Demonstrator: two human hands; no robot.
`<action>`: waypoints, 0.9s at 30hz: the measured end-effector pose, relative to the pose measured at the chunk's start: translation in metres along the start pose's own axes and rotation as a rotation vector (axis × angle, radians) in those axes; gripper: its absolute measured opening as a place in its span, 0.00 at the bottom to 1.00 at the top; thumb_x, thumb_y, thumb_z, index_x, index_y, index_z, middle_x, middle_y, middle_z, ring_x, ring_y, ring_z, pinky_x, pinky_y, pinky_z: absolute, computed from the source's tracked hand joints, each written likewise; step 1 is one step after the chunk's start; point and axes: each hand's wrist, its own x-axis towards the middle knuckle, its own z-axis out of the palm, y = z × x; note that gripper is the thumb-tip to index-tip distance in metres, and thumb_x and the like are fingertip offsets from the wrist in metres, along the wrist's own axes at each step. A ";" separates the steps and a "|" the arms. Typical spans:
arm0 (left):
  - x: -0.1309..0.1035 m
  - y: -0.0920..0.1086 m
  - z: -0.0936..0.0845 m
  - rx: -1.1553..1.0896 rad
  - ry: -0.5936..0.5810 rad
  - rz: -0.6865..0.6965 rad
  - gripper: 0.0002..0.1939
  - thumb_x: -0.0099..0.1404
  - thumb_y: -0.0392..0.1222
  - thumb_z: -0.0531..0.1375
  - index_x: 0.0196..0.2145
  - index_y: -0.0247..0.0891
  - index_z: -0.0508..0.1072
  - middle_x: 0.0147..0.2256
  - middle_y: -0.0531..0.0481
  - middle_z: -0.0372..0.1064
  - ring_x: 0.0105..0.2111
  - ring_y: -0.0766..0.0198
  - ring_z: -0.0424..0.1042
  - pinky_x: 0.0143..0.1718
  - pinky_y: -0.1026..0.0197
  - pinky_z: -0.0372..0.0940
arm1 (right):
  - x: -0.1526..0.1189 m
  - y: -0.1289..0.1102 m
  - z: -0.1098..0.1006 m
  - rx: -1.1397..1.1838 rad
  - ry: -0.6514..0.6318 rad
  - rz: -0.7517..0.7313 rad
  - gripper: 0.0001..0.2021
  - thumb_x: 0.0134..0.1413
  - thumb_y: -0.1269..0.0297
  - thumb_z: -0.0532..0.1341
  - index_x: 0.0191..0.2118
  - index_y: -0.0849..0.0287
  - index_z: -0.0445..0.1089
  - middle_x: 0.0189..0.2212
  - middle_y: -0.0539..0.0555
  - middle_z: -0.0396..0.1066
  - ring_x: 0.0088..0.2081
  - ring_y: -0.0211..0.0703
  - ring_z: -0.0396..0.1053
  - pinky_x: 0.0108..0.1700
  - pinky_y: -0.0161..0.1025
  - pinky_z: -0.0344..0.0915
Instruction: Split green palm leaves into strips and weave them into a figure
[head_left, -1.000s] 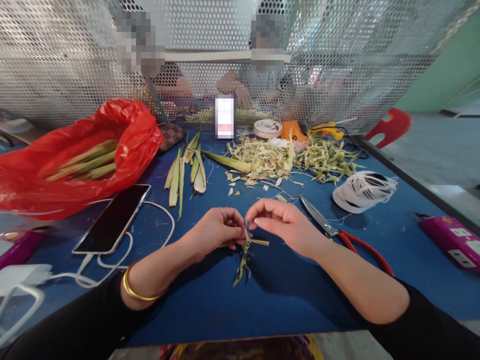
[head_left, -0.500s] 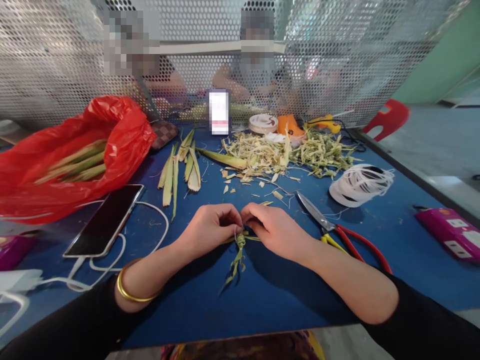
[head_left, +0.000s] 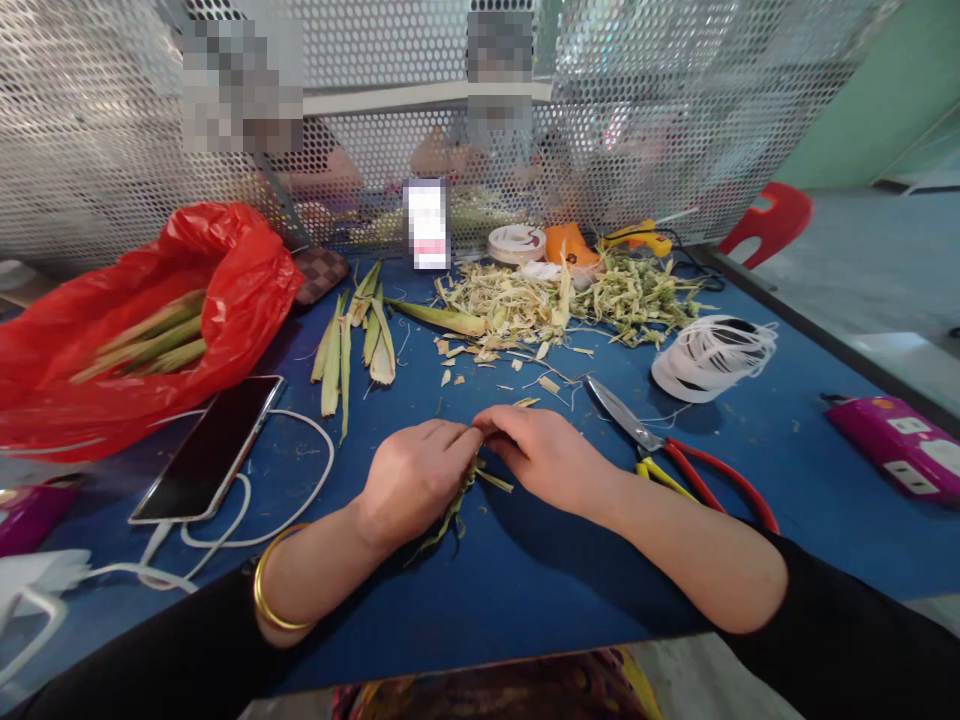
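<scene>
Slim green bundle of leaf strips [head_left: 451, 515] — partly beneath left hand [head_left: 412, 475]. Right hand [head_left: 547, 455] alongside, fingertips together; grips hidden, cannot tell. Likely risks — slackened pinch, bundle unravelling; hard tug, strips splitting.

Perforated metal screen [head_left: 675, 90] behind blue table [head_left: 600, 600] — green wall [head_left: 892, 110], red chair [head_left: 791, 212].

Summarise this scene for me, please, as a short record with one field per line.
Left hand: bent over a thin, twisted green plant piece, partly covering it
Right hand: appears to meet the left hand; grip hidden
Surface: blue tabletop
Right side: red-handled metal scissors, coil of white cord
Left side: open red plastic bag holding long green husks; black-screened phone, white cable attached
Far side: heap of pale green plant shreds
</scene>
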 end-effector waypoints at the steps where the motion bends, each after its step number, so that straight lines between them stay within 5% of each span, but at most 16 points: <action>1: 0.000 0.000 -0.001 0.014 -0.003 0.020 0.07 0.65 0.33 0.53 0.34 0.35 0.71 0.30 0.49 0.73 0.30 0.62 0.71 0.31 0.61 0.63 | 0.000 0.001 0.000 -0.005 0.006 -0.012 0.13 0.56 0.77 0.54 0.44 0.59 0.70 0.39 0.55 0.75 0.40 0.44 0.72 0.41 0.39 0.64; 11: 0.004 -0.003 -0.003 0.059 0.079 0.073 0.06 0.64 0.34 0.56 0.30 0.35 0.71 0.27 0.50 0.72 0.28 0.62 0.70 0.30 0.60 0.63 | 0.004 0.007 0.003 0.042 0.074 -0.054 0.15 0.52 0.81 0.55 0.38 0.58 0.74 0.33 0.53 0.73 0.36 0.40 0.70 0.39 0.36 0.64; 20: 0.004 -0.002 -0.003 0.009 0.133 0.069 0.07 0.65 0.34 0.55 0.31 0.37 0.72 0.27 0.51 0.73 0.29 0.65 0.72 0.32 0.63 0.64 | 0.009 0.010 0.005 0.232 0.113 0.092 0.08 0.46 0.80 0.62 0.29 0.60 0.72 0.30 0.50 0.68 0.30 0.35 0.66 0.35 0.34 0.62; 27: 0.004 -0.001 -0.003 -0.018 0.154 -0.010 0.07 0.64 0.33 0.54 0.31 0.38 0.71 0.27 0.52 0.74 0.25 0.68 0.71 0.28 0.66 0.63 | 0.007 0.007 -0.002 0.265 0.125 0.142 0.10 0.46 0.82 0.55 0.29 0.60 0.69 0.31 0.50 0.67 0.29 0.34 0.64 0.33 0.34 0.62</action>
